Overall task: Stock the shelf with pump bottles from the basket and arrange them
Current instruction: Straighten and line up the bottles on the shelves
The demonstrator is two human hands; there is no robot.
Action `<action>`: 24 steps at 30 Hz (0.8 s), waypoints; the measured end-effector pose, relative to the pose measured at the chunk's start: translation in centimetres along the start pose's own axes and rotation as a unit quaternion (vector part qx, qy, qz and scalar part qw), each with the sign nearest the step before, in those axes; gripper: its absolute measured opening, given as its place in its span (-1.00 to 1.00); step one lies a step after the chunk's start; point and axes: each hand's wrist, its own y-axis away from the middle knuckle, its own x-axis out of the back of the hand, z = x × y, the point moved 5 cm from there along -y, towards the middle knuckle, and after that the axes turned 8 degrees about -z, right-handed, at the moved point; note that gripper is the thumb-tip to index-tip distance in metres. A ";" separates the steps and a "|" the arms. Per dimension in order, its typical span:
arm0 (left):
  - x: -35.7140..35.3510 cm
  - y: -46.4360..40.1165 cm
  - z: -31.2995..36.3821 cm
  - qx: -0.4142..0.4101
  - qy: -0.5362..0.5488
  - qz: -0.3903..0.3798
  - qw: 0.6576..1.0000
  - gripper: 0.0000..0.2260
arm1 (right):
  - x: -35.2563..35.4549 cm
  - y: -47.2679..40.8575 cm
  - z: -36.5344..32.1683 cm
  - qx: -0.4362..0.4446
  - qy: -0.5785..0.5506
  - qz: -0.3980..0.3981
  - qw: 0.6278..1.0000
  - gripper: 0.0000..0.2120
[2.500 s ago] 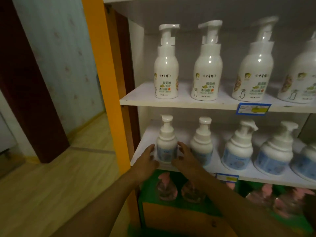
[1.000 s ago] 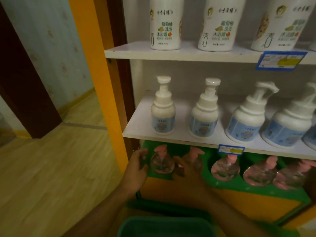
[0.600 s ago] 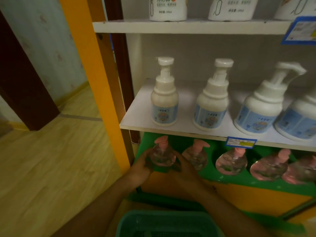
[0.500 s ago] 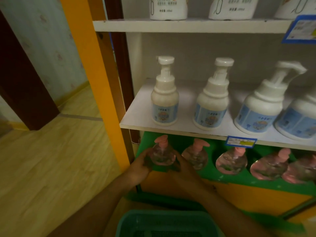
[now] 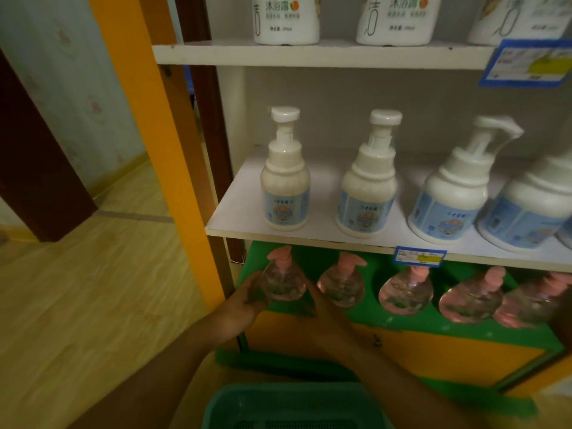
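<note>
A clear round pump bottle with a pink pump (image 5: 283, 281) stands at the left end of the green bottom shelf (image 5: 387, 328). My left hand (image 5: 249, 297) cups its left side and my right hand (image 5: 312, 300) holds its right side, fingers curved round it. Several more clear pink-pump bottles (image 5: 342, 287) stand in a row to its right. The green basket (image 5: 291, 407) sits below my arms at the bottom edge; its inside is mostly out of view.
The white middle shelf (image 5: 235, 218) carries several white pump bottles with blue labels (image 5: 284, 193). Larger white bottles (image 5: 286, 20) stand on the shelf above. An orange post (image 5: 161, 150) borders the shelving on the left, with wooden floor (image 5: 93, 289) beyond.
Both hands dropped from the leftmost white bottle on the middle shelf to the leftmost clear bottle on the green shelf. In the last half second they stay round it.
</note>
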 end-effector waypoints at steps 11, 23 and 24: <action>0.2 8.1 10.1 -0.129 -0.066 0.076 0.986 -0.75 | 3.6 6.3 -8.4 0.099 0.000 0.009 0.995 -0.64; 0.3 16.4 33.6 -0.318 -0.167 0.116 0.926 -0.76 | 17.3 17.3 -27.6 0.283 0.059 0.179 0.940 -0.79; 0.2 16.5 35.8 -0.330 -0.166 0.122 0.921 -0.75 | 18.8 17.9 -28.9 0.293 0.060 0.204 0.932 -0.77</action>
